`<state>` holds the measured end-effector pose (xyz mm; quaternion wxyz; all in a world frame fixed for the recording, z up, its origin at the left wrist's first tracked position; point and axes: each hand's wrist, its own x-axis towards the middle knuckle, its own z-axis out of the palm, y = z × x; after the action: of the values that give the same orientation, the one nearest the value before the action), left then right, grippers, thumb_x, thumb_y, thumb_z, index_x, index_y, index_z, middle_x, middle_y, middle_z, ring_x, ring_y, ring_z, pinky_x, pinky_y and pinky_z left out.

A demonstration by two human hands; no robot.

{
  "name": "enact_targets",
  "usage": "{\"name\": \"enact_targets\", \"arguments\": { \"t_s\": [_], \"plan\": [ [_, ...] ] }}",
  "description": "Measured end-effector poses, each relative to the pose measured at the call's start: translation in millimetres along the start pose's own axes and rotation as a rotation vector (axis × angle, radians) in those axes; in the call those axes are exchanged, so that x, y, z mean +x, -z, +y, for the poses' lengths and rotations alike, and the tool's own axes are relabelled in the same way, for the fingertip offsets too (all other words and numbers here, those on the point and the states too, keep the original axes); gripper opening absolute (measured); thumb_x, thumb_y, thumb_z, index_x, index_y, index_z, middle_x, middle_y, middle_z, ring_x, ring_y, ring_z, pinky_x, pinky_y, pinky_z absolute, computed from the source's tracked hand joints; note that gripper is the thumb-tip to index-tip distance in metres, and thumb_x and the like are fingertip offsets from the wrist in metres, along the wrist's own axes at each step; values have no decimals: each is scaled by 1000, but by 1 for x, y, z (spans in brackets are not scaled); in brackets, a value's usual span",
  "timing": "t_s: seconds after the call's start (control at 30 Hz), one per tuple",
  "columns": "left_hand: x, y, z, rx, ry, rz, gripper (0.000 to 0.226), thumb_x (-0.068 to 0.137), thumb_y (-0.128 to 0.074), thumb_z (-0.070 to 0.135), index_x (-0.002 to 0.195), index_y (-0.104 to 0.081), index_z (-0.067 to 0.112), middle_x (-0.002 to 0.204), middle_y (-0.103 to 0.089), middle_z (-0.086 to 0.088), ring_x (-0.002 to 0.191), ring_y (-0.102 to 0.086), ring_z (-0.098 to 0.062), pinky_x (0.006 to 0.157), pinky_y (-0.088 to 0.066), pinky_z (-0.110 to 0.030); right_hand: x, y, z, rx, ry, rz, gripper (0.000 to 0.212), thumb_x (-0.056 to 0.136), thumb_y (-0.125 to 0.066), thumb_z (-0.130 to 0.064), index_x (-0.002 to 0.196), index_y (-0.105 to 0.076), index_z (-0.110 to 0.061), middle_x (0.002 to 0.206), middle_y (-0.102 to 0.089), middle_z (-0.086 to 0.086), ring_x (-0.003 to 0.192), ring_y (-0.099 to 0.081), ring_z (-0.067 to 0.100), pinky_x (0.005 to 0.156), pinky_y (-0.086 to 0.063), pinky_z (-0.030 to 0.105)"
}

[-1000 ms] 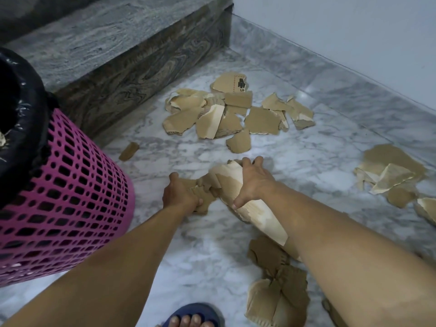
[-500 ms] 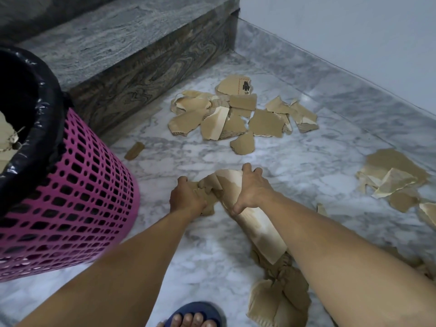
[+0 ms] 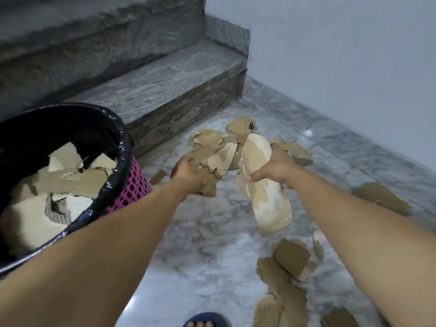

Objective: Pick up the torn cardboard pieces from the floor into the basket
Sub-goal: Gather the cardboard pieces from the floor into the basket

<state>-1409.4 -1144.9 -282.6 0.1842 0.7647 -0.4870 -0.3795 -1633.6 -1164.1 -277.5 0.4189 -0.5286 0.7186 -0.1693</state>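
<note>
My left hand [image 3: 187,173] grips a bunch of small torn cardboard pieces [image 3: 212,165], lifted off the floor. My right hand [image 3: 274,169] grips a long pale strip of torn cardboard [image 3: 266,187] that hangs down from it. The pink mesh basket [image 3: 132,187] with a black bag liner stands at the left, holding several cardboard pieces [image 3: 68,180]. More torn pieces lie on the marble floor: a pile [image 3: 240,128] behind my hands, a group [image 3: 285,277] at lower right, one scrap [image 3: 157,177] beside the basket and a piece [image 3: 382,197] at right.
Grey stone steps [image 3: 165,81] rise behind the basket at the back left. A pale wall [image 3: 342,67] with a marble skirting runs along the right. My foot in a blue sandal [image 3: 205,320] shows at the bottom edge.
Both hands have risen from the floor with their cardboard. The view has tilted up and left, so the basket's inside and the steps now show.
</note>
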Motion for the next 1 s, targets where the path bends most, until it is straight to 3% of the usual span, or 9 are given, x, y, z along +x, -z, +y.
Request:
{"name": "enact_targets", "arguments": {
  "t_s": [0.2,0.33,0.4,0.53,0.67,0.77,0.87,0.93,1.0],
  "plan": [
    [-45,95,71,-103,-125,86,73,77,-77,7,140,-41,17,132,-49,-8,111,-53,-25,81,-49,-28,-51,51,-103,129,138,61,106,45,-98,-23,134,-42,-14,124,-55,1,114,-54,24,88,-51,37],
    [-75,164,86,-115,-161,208,72,77,-78,11,139,-41,16,130,-51,-9,116,-53,-26,94,-48,-31,-80,52,-174,164,216,61,118,21,-97,-34,127,-48,-18,118,-61,1,105,-61,25,88,-56,45],
    [-87,199,76,-130,-137,272,68,80,-74,9,139,-41,17,129,-51,-10,116,-53,-27,97,-50,-37,-95,41,-209,182,246,38,113,28,-98,-32,127,-46,-16,117,-59,3,99,-61,24,85,-57,48],
    [-105,264,27,-108,-41,422,60,84,-68,10,138,-40,13,126,-51,-13,112,-55,-30,96,-50,-42,-131,-3,-272,240,288,-38,96,56,-95,-23,133,-40,-11,120,-52,3,112,-55,27,81,-55,39],
    [-109,304,-28,-74,92,497,48,88,-61,12,132,-41,6,122,-52,-15,108,-56,-31,94,-51,-43,-141,-65,-307,281,303,-102,87,65,-91,-23,132,-38,-8,130,-53,9,118,-54,29,89,-53,42],
    [-112,313,-63,-96,189,467,34,88,-57,15,119,-44,8,112,-52,-14,102,-55,-29,95,-50,-42,-142,-115,-312,288,300,-127,87,70,-88,-27,136,-35,-7,133,-51,10,120,-52,29,82,-48,36],
    [-113,309,-87,-3,232,368,48,81,-66,19,121,-42,8,112,-54,-16,96,-55,-31,80,-51,-38,-137,-153,-305,224,283,-199,98,74,-82,-43,144,-27,-3,136,-49,13,118,-54,29,74,-52,35],
    [-111,307,-96,51,228,323,38,88,-61,14,120,-45,3,107,-53,-16,93,-53,-30,83,-50,-39,-133,-165,-299,153,268,-280,98,75,-79,-46,145,-28,-1,129,-55,12,108,-60,30,61,-56,36],
    [-109,304,-97,87,206,322,25,88,-61,14,109,-51,4,104,-54,-15,93,-54,-29,87,-50,-39,-128,-166,-293,89,264,-268,82,74,-79,-40,134,-40,2,114,-62,14,93,-66,31,59,-59,37]
  ]
}}
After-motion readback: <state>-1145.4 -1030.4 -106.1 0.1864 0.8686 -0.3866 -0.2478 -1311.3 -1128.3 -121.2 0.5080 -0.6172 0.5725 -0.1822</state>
